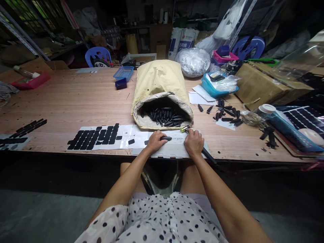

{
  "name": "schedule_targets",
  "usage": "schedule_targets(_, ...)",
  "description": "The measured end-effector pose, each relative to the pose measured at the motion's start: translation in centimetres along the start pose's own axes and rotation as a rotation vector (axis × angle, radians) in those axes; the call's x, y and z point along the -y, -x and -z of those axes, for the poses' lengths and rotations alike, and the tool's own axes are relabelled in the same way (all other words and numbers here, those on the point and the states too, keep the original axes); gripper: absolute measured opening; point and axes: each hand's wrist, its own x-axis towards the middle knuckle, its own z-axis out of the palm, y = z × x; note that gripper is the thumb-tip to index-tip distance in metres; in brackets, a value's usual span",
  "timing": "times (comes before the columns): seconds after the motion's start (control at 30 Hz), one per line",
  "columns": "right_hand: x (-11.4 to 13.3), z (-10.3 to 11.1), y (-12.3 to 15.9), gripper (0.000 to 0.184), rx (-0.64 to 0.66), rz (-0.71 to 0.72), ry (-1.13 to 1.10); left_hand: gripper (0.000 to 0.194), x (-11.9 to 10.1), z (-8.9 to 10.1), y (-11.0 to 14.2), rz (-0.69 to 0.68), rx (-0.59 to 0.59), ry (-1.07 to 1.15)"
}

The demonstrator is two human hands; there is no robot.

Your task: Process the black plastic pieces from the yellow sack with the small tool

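Black oblong piece [166,138] juts rightward from the left hand [156,141], pinched at the fingertips, low over the white sheet [168,152] by the table's near edge; whether it touches that sheet is hard to tell. The left forearm slants forward and inward, back of the hand uppermost. The right hand [194,143], just across from the piece, is wrapped round a black-handled tool [209,157], knuckles up. Its yellow-green head, perhaps a hammer's, pokes out near the cream sack's [160,77] mouth.
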Motion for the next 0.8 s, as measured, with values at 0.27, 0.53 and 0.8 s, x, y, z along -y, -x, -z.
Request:
schedule_targets(0.27, -0.8, 0.1, -0.2, 0.030, -0.006, -0.030, -0.149, 0.019, 0.0, -0.3, 0.1, -0.004, -0.034, 0.052)
schedule_targets(0.53, 0.4, 1.8, 1.6, 0.032, -0.076, 0.068, -0.599, 0.013, 0.1, -0.5, -0.1, 0.011, -0.042, 0.080)
schedule_targets(0.8, 3.0, 2.5, 4.1, 0.032, 0.086, 0.201, -0.711, 0.015, 0.5, -1.0, -0.5, 0.000, -0.010, 0.080)
